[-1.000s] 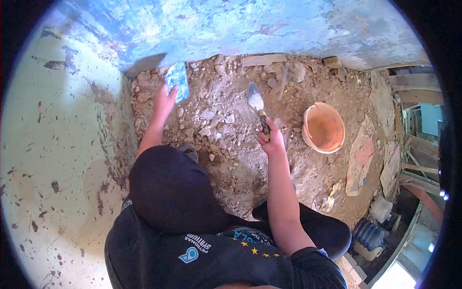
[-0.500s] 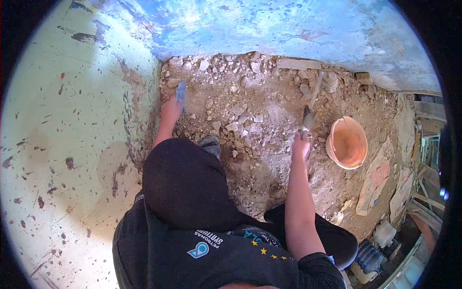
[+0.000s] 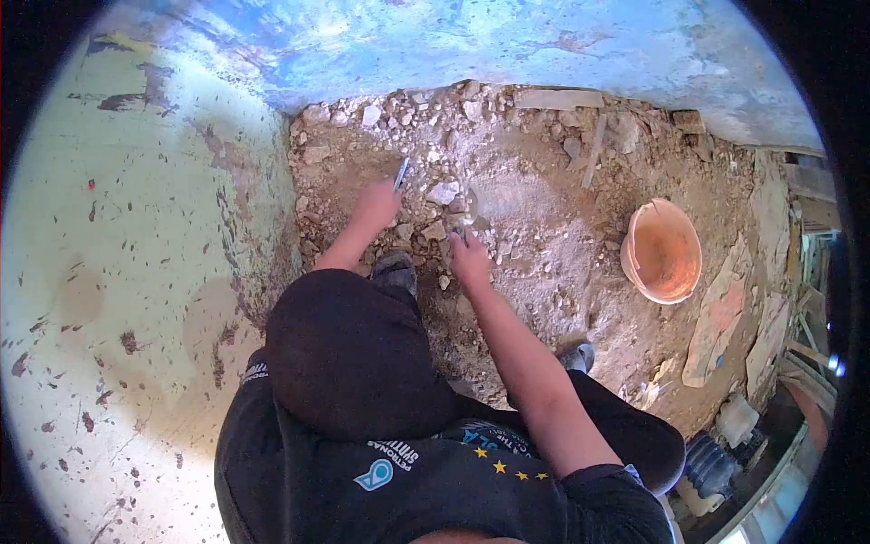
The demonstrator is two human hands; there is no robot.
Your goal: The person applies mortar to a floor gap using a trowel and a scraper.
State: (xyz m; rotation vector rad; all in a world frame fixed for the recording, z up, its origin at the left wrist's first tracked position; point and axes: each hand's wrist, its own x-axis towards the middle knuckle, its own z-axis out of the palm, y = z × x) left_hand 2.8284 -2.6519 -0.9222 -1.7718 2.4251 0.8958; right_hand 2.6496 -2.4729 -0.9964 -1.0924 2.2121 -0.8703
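My left hand (image 3: 376,203) is closed around a thin, flat blue-grey piece (image 3: 401,173), now turned nearly edge-on above the rubble; its exact kind does not show. Close by on the right, my right hand (image 3: 469,261) grips a trowel (image 3: 477,220), its blade low against the dirt and hard to tell from it. A whitish stone (image 3: 443,193) lies between the two tools. Broken stones and loose rubble (image 3: 433,231) are heaped just beyond my shoe (image 3: 395,272).
An orange bucket (image 3: 663,252) stands tilted on the dirt to the right. A green wall (image 3: 145,236) rises at the left and a blue wall (image 3: 507,45) at the back. A wooden strip (image 3: 558,99) lies along the back wall. Flat slabs (image 3: 716,325) and a dark container (image 3: 707,471) lie at right.
My right hand has swung left with the trowel, from near the bucket to the rubble pile. My left hand has moved right, away from the green wall, turning the flat piece edge-on.
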